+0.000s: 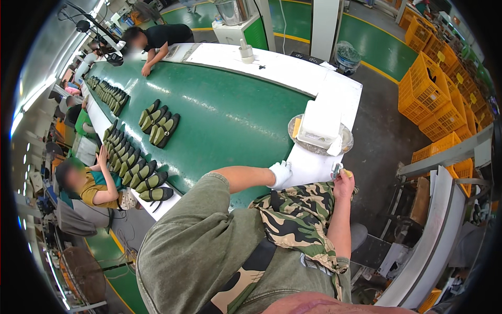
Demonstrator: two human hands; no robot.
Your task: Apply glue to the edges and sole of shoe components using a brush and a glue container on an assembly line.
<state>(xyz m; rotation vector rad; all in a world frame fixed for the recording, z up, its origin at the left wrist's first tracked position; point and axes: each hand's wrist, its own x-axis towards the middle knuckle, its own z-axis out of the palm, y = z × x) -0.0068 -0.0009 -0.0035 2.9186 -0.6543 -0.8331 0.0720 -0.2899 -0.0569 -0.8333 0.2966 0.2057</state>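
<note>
My left hand point(281, 174), in a white glove, lies on the white border at the near end of the green table, its fingers loosely apart with nothing seen in them. To its right, my right hand point(343, 184) is closed on a small grey object with a yellow end point(336, 170), too small to identify. This hand is held just past the border, above a camouflage apron point(298, 220). Just beyond both hands, a white box point(320, 123) sits on a round tray point(334, 152), with a yellow block point(297, 127) at the box's left side.
Several rows of green and black shoes point(133, 165) stand along the left of the green tabletop point(225, 115). Co-workers sit or lean at the left and far sides. A white cup point(246, 54) stands on the far border. Stacked yellow crates point(424, 86) line the right.
</note>
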